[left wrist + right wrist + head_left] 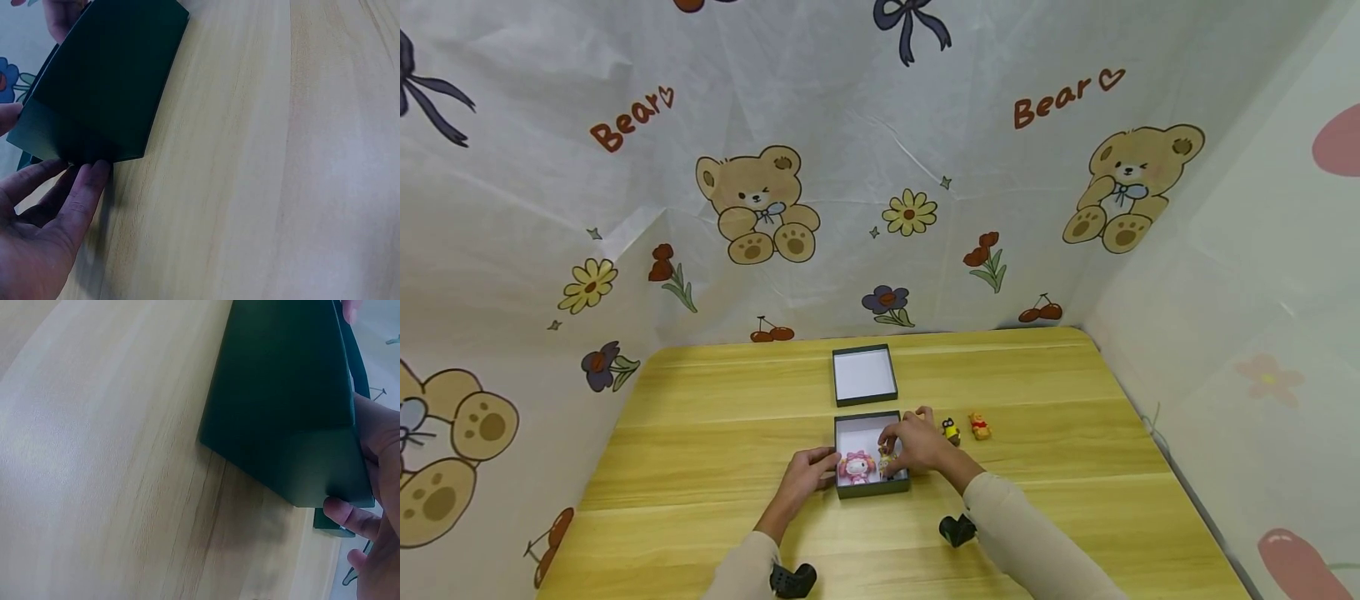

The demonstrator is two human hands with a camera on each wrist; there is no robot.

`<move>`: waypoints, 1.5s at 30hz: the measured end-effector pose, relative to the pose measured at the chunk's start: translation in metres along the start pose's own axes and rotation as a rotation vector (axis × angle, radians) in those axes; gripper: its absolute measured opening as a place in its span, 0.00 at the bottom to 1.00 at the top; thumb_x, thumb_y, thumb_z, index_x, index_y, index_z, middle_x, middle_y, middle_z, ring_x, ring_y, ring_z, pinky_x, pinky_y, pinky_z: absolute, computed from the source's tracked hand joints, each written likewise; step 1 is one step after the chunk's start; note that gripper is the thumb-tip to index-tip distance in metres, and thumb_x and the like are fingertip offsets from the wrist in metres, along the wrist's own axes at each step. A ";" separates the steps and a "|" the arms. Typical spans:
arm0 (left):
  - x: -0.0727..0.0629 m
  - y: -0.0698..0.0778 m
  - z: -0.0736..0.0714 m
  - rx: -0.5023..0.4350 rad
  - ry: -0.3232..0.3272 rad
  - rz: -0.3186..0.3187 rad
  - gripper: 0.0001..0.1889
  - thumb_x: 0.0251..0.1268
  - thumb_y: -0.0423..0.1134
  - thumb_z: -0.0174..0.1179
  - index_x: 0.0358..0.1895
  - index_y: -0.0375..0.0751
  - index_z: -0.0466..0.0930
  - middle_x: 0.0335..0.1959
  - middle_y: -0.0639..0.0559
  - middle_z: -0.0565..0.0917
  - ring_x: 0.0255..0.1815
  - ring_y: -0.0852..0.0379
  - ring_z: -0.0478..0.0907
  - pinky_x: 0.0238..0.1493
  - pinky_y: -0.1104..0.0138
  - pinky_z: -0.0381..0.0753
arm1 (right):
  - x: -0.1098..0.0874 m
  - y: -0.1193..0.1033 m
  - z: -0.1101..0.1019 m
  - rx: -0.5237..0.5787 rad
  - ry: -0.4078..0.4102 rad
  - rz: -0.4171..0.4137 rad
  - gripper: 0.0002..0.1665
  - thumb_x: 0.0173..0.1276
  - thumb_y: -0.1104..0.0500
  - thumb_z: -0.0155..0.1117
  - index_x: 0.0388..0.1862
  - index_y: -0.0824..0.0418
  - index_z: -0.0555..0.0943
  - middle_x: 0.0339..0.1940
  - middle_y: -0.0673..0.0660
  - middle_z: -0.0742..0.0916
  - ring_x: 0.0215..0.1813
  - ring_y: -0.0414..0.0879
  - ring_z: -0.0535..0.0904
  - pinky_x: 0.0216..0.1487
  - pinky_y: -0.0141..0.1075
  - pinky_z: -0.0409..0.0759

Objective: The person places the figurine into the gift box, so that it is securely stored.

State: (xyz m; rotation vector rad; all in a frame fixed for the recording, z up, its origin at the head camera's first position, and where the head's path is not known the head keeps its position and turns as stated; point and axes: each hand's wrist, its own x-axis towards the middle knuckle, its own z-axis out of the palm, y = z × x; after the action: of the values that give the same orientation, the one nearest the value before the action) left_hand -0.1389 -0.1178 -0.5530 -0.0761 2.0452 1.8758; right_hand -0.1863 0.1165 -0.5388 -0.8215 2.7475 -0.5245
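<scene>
A shallow dark green box point(872, 490) with a white inside stands on the table. Inside it, at the left, lies a pink figurine point(857, 468) with a white face. My left hand point(808, 473) is at the box's left side; in the left wrist view its fairly straight fingers point(87, 187) touch the box wall. Over the box's right part, my right hand point(917, 442) pinches a small yellow figurine point(886, 461) between thumb and fingers, partly hidden. In the right wrist view, another of its fingertips point(337, 509) rests against the box's outer side.
Behind the box lies its matching lid point(863, 375), white inside facing up. Right of my right hand are a yellow and dark figurine point(951, 431) with goggles and a yellow bear figurine point(980, 427) in red. A patterned cloth hangs behind the wooden table point(715, 417).
</scene>
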 end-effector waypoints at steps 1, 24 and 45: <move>-0.002 0.003 0.000 0.001 -0.001 0.000 0.23 0.72 0.33 0.52 0.58 0.12 0.66 0.52 0.25 0.77 0.51 0.42 0.79 0.51 0.53 0.81 | 0.000 0.000 0.000 -0.002 0.001 -0.002 0.21 0.48 0.44 0.79 0.40 0.49 0.85 0.27 0.38 0.84 0.42 0.43 0.72 0.60 0.58 0.55; 0.017 -0.026 -0.003 0.030 0.029 -0.024 0.27 0.71 0.39 0.55 0.61 0.16 0.67 0.53 0.29 0.78 0.51 0.45 0.80 0.48 0.59 0.83 | 0.006 0.000 -0.007 0.070 -0.126 -0.017 0.22 0.53 0.52 0.77 0.46 0.58 0.86 0.28 0.42 0.84 0.39 0.41 0.77 0.50 0.46 0.62; 0.018 -0.025 -0.003 0.017 0.019 -0.019 0.26 0.72 0.38 0.54 0.60 0.15 0.67 0.53 0.27 0.77 0.51 0.44 0.79 0.48 0.57 0.83 | 0.012 -0.004 -0.011 0.023 -0.216 0.014 0.20 0.51 0.51 0.79 0.41 0.59 0.88 0.30 0.46 0.85 0.35 0.39 0.75 0.41 0.35 0.78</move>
State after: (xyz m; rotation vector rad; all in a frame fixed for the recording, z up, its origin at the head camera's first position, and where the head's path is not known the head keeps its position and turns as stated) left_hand -0.1490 -0.1200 -0.5818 -0.1093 2.0654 1.8536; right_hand -0.1982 0.1096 -0.5283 -0.8027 2.5441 -0.4365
